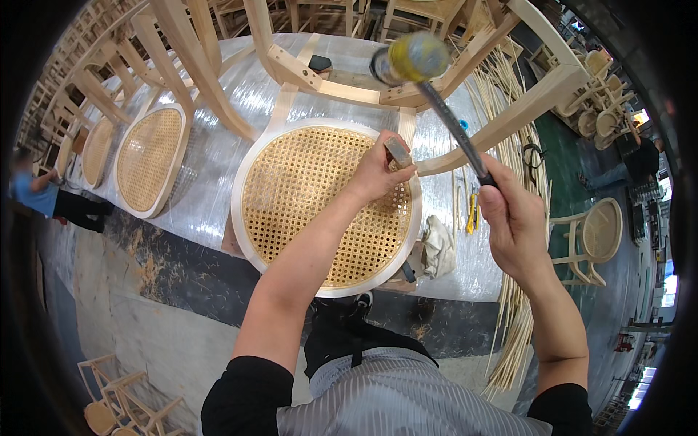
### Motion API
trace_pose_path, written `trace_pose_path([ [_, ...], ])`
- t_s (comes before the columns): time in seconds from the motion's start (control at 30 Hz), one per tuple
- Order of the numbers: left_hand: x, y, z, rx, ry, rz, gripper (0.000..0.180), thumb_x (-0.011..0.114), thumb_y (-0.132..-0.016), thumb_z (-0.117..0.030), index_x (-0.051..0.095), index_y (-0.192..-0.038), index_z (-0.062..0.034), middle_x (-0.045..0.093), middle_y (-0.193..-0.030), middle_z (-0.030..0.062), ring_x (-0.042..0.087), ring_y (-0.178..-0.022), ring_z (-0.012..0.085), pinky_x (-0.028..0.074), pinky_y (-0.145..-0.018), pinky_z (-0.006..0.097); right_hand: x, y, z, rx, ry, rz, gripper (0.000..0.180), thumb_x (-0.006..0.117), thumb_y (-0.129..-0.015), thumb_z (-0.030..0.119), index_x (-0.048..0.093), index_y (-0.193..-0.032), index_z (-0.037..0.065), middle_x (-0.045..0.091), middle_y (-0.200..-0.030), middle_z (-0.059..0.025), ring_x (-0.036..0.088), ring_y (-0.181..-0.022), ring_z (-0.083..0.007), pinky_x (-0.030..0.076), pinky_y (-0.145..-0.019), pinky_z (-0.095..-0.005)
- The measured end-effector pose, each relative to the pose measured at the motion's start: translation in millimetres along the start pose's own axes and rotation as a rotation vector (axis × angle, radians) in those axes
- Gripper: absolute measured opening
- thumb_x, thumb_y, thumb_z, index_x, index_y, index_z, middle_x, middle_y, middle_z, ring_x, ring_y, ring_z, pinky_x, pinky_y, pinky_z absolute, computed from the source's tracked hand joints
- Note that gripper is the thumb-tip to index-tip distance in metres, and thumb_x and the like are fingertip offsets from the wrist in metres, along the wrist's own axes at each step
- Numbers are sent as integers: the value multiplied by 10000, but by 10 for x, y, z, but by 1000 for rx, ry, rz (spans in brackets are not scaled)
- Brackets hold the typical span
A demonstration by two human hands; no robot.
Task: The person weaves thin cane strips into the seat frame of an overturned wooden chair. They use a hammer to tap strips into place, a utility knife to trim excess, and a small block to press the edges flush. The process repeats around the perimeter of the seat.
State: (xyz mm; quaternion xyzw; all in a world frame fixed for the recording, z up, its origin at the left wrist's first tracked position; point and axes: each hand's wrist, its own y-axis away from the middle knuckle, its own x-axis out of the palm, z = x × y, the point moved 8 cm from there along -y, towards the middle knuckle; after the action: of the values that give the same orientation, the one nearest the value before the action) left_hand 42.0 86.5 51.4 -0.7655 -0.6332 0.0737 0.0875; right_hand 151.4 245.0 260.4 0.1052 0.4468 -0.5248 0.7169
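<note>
- The mallet (436, 94) is raised above the table; its long axis runs diagonally, with the yellow-and-black head up and to the left, blurred, and the dark handle slanting down and right into the fist.
- The right hand (512, 218) is closed tight round the lower end of the handle, with the forearm coming in from the lower right edge.
- The left hand (378, 171) pinches a small wooden wedge (398, 151) between thumb and fingers, its narrow end pointing down at the far right rim of the seat.
- The cane seat (320, 203), round with a pale wooden frame, lies flat on the plastic-covered table (218, 156), and the left forearm stretches across it.
- A second cane seat (149, 160) lies well apart to the left.
- A cloth (438, 245) sits just beside the seat's right edge.
</note>
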Motion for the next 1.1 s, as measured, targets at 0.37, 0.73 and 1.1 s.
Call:
trace_pose_path([
  [0.37,-31,-17,54,35,-58,-17,449,803,-855,-81,482,-1169,-98,583,-1043,36,615,-993,130,551,-885,307,122,35,-201,27,47,43,346,589,-1019,114,587,-1362,72,677,-857,-225,655,-721,-411,519,-662,-392],
  [0.73,97,-28,54,-11,26,30,443,796,-853,-76,469,-1153,-99,561,-1072,42,600,-1025,144,507,-924,331,197,166,-506,132,212,174,309,582,-1021,148,572,-1320,70,683,-848,-253,683,-793,-446,512,-668,-508],
  [1.1,164,55,-17,-11,-3,36,464,779,-852,4,461,-1168,-116,549,-1083,3,587,-955,105,528,-849,278,-233,112,91,-21,23,-55,323,582,-1051,167,596,-1346,35,571,-766,-114,527,-599,-180,469,-600,-296],
])
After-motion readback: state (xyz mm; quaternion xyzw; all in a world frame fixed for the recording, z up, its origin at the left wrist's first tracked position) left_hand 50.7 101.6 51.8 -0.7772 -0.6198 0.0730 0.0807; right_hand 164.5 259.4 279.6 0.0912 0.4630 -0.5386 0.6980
